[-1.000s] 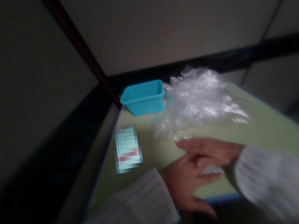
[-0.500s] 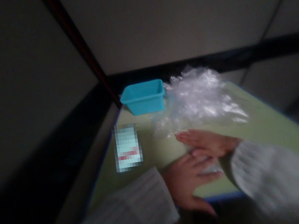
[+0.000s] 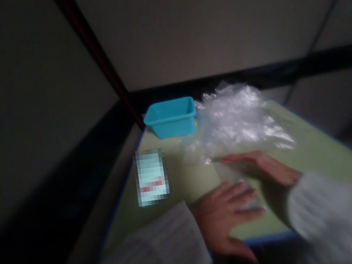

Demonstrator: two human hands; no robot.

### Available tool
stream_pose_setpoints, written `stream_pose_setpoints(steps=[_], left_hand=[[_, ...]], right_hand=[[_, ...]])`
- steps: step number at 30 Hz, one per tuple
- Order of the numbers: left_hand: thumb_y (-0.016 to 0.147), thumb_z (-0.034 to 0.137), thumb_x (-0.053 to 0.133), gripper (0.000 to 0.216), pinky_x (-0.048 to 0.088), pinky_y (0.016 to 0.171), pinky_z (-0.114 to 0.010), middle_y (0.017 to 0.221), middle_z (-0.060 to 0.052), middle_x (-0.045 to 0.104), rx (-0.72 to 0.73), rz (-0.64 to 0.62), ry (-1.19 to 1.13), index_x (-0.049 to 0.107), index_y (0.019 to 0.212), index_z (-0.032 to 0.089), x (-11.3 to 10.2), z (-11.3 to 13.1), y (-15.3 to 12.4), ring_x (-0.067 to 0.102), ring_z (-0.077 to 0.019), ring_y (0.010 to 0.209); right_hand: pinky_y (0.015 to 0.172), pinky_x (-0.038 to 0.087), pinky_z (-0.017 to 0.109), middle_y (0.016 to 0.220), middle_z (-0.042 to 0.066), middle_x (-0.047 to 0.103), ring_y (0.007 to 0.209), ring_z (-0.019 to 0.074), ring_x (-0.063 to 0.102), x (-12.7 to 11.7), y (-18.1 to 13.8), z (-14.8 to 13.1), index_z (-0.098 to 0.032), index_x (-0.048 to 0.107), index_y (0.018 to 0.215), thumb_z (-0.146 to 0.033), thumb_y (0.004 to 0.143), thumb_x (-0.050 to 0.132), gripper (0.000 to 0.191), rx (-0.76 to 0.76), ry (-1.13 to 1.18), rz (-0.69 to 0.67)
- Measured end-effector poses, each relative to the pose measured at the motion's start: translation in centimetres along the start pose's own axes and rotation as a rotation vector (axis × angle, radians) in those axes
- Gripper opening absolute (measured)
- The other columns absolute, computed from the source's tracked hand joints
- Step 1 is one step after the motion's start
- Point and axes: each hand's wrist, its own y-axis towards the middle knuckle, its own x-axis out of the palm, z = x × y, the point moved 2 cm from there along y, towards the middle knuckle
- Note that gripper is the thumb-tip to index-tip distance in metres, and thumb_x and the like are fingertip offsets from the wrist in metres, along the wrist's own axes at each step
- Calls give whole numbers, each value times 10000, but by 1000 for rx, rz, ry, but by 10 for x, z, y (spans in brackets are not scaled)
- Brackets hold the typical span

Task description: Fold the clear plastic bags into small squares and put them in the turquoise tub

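Note:
My left hand (image 3: pixel 224 216) lies flat with its fingers spread, close to the table's front edge. Beneath it is a thin clear plastic piece (image 3: pixel 231 173), probably a bag, partly hidden by the fingers. My right hand (image 3: pixel 269 166) is just beyond, over the far right part of that piece, fingers stretched out and the palm tilted on edge. Whether it touches the plastic I cannot tell. Behind both hands rests a crumpled heap of clear plastic (image 3: pixel 237 115).
A turquoise plastic basket (image 3: pixel 174 127) stands at the table's far left corner. Near the left edge of the yellow-green table (image 3: pixel 190 180) lies a pale, blurred-out rectangular item (image 3: pixel 151 174) with a red line. Walls rise behind and to the left.
My right hand has lifted and shifted to the right, away from my left hand, turning onto its edge. More of the flat plastic shows. My left hand has stayed in place.

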Motion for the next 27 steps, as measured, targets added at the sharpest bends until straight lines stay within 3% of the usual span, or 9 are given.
stream_pose_setpoints(steps=[5, 9, 14, 18, 21, 24, 27], left_hand=[[751, 796, 332, 823, 109, 1146, -495, 1510, -51, 284, -6, -2, -12, 381, 1387, 276, 1, 0, -1, 180, -300, 1407], [749, 789, 363, 816, 131, 1147, -487, 1498, -15, 317, 9, -7, -34, 363, 1394, 288, -2, 1, -2, 212, -304, 1396], [754, 776, 384, 875, 142, 1138, -527, 1533, -38, 221, -11, 17, -31, 252, 1445, 257, -3, 2, -3, 142, -341, 1408], [765, 721, 463, 858, 191, 1131, -506, 1542, -96, 170, -14, 91, -71, 268, 1438, 226, -12, 1, -2, 191, -334, 1399], [811, 594, 518, 665, 324, 1075, -448, 1462, -136, 359, 1, 236, -174, 440, 1325, 178, -23, -4, 1, 370, -287, 1322], [874, 329, 511, 258, 457, 921, -367, 1128, -116, 646, -44, 437, -261, 617, 1031, 154, -29, -12, 3, 591, -204, 1051], [866, 200, 514, 151, 485, 802, -313, 901, -80, 691, -83, 489, -263, 653, 837, 151, -27, -18, 4, 624, -159, 850]], right_hand=[[969, 451, 424, 1238, 65, 628, 1152, 245, 568, -6, -32, -16, -267, 553, 1275, -564, 936, 269, 533, -26, -223, -14], [877, 522, 362, 1144, 86, 672, 1076, 213, 614, 4, -62, -20, -249, 595, 1214, -390, 939, 430, 351, -87, -355, -9], [787, 561, 293, 990, 78, 717, 916, 192, 674, 16, -84, -21, -213, 675, 1043, -246, 890, 543, 205, -168, -544, 178], [794, 550, 314, 988, 70, 717, 929, 202, 666, 17, -88, -18, -209, 699, 967, -234, 897, 533, 182, -228, -635, 216], [844, 519, 331, 992, 52, 716, 959, 198, 646, 19, -89, -14, -214, 687, 983, -226, 900, 540, 169, -245, -636, 188], [825, 513, 301, 990, 42, 711, 937, 174, 641, 25, -90, -9, -219, 662, 1034, -224, 911, 526, 184, -198, -615, 112], [753, 514, 281, 877, 34, 704, 836, 158, 642, 31, -90, -6, -221, 658, 1006, -253, 934, 488, 188, -162, -632, 68]])
